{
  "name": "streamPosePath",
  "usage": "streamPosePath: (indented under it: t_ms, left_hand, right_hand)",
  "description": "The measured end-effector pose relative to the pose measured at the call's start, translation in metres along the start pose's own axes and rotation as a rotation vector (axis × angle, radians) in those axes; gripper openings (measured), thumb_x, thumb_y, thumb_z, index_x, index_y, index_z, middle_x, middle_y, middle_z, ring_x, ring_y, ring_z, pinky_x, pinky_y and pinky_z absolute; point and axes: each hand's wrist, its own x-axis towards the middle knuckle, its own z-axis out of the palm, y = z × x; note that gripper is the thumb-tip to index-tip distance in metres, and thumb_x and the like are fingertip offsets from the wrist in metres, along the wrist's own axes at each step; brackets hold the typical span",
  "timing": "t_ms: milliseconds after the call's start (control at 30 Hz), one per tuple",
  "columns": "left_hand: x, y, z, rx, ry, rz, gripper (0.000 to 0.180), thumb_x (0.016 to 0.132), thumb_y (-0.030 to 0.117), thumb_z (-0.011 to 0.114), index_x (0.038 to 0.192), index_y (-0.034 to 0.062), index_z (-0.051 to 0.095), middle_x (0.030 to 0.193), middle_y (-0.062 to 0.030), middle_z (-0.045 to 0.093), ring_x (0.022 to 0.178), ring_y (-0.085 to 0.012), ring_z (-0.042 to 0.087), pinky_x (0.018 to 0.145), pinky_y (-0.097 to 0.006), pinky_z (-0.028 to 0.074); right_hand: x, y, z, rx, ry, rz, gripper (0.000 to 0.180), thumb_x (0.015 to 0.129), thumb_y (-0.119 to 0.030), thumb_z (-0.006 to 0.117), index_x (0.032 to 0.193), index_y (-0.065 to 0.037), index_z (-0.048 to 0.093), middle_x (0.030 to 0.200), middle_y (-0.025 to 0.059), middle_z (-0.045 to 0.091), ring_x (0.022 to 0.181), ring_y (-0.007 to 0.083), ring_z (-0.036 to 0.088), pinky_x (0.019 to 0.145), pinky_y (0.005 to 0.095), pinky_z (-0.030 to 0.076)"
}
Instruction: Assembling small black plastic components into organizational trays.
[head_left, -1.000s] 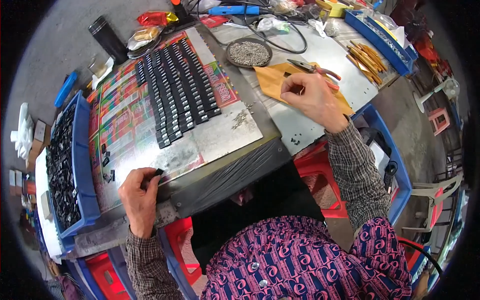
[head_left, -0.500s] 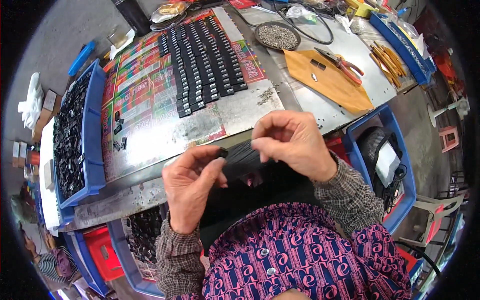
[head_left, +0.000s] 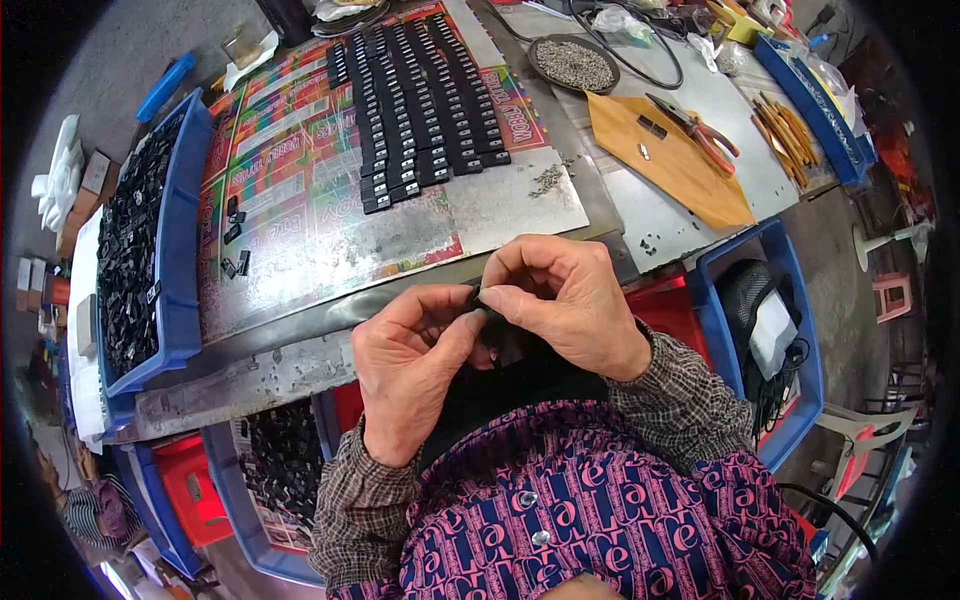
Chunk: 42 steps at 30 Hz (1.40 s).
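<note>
In front of my body, over the table's near edge, my two hands meet at the fingertips. My left hand (head_left: 408,368) pinches a small black plastic piece (head_left: 476,297), mostly covered by the fingers. Thumb and forefinger of my right hand (head_left: 570,305) are closed against that piece; whatever they hold is too small to make out. Beyond my hands, rows of black plastic pieces (head_left: 418,110) with small silvery parts lie on a printed sheet (head_left: 270,150). A scatter of tiny metal parts (head_left: 548,180) lies to the right of the rows.
A blue bin (head_left: 183,280) of black pieces stands at the left. Farther right are a dark dish (head_left: 541,75) of metal bits, brown paper (head_left: 665,165) and pliers (head_left: 705,138). Below the table are blue crates (head_left: 222,460) and a red stool (head_left: 197,492).
My right hand has moved left and my left hand slightly right, so the fingertips now meet at the black plastic piece. The view has shifted a little.
</note>
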Motion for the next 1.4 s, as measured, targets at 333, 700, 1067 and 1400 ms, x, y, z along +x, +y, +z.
streamPosePath:
  t_ms: [333, 700, 1067, 1400]
  left_hand:
    - [-0.002, -0.004, 0.006, 0.057, 0.042, 0.077, 0.018, 0.086, -0.002, 0.066, 0.103, -0.0077, 0.063, 0.083, -0.0080, 0.067, 0.064, -0.0115, 0.063, 0.057, -0.021, 0.051]
    - [-0.004, -0.008, 0.007, 0.102, 0.088, 0.164, 0.016, 0.088, -0.003, 0.064, 0.103, -0.0071, 0.063, 0.080, -0.0063, 0.067, 0.065, -0.0091, 0.062, 0.059, -0.020, 0.050]
    - [-0.003, -0.008, 0.008, 0.118, 0.117, 0.193, 0.014, 0.087, -0.002, 0.064, 0.101, -0.0060, 0.064, 0.074, -0.0042, 0.066, 0.063, -0.0074, 0.061, 0.057, -0.020, 0.049]
    - [-0.001, -0.014, 0.007, 0.239, 0.145, 0.246, 0.014, 0.085, -0.004, 0.065, 0.100, -0.0051, 0.065, 0.079, -0.0024, 0.065, 0.062, -0.0060, 0.060, 0.055, -0.020, 0.048]
  right_hand:
    - [-0.004, 0.000, 0.002, -0.268, 0.081, -0.193, 0.007, 0.083, 0.001, 0.065, 0.090, 0.004, 0.065, 0.079, -0.0003, 0.061, 0.067, 0.0027, 0.054, 0.057, 0.0191, 0.044]
    - [-0.010, 0.002, 0.010, -0.495, 0.200, -0.430, 0.011, 0.078, 0.003, 0.068, 0.089, 0.002, 0.067, 0.079, 0.0049, 0.064, 0.059, 0.0075, 0.055, 0.052, 0.0210, 0.043]
    - [-0.006, 0.002, 0.012, -0.409, 0.198, -0.340, 0.007, 0.079, 0.002, 0.067, 0.085, 0.002, 0.063, 0.077, 0.0034, 0.061, 0.062, 0.0060, 0.055, 0.054, 0.0203, 0.044]
    - [-0.001, 0.000, 0.006, -0.384, 0.116, -0.267, 0.007, 0.081, 0.001, 0.066, 0.086, 0.003, 0.061, 0.080, 0.0044, 0.062, 0.066, 0.0060, 0.055, 0.057, 0.0216, 0.046]
